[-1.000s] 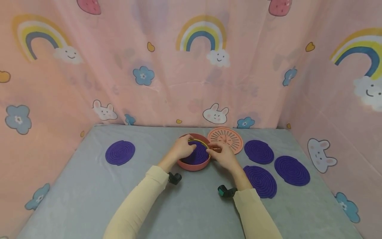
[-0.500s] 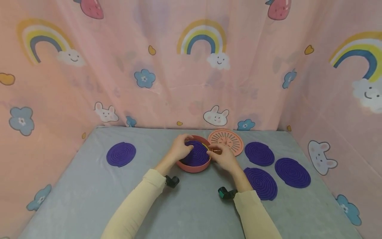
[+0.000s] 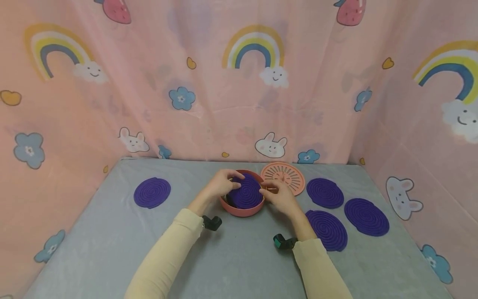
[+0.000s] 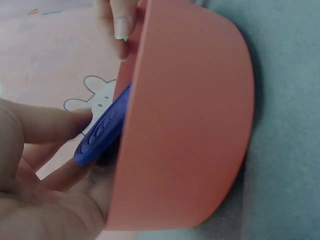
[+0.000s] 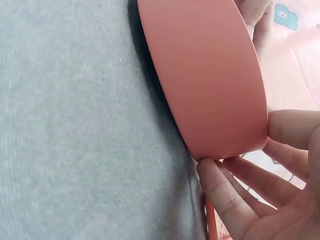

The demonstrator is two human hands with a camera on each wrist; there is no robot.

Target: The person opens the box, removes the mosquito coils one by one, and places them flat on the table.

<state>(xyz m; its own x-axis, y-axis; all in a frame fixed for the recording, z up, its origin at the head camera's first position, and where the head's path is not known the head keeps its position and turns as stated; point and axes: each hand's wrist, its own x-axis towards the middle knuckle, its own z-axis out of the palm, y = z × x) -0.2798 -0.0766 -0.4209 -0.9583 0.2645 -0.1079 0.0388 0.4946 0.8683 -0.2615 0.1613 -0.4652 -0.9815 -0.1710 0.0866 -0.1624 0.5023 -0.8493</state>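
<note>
A round coral mosquito coil holder (image 3: 242, 213) stands on the grey cloth, its mouth facing up. In it lies a purple mosquito coil (image 3: 246, 194), tilted with its left edge raised above the rim. My left hand (image 3: 220, 183) pinches that raised edge between thumb and fingers; the left wrist view shows the coil (image 4: 106, 125) sloping down into the holder. At the right side, my right hand (image 3: 279, 195) grips the holder's rim, thumb on the edge and fingers (image 5: 220, 185) against the outer wall. What lies under the coil is mostly hidden.
Behind the right hand lies the slotted coral lid (image 3: 291, 178). Three loose purple coils, the nearest (image 3: 328, 230) partly behind the right wrist, lie on the right. Another coil (image 3: 152, 192) lies far left. A pink patterned curtain (image 3: 224, 116) borders the table.
My left hand has shifted a little left, and the coil's left edge has come up, tilting it. A yellow rim seen beside the coil is now mostly covered. The right hand stays on the holder.
</note>
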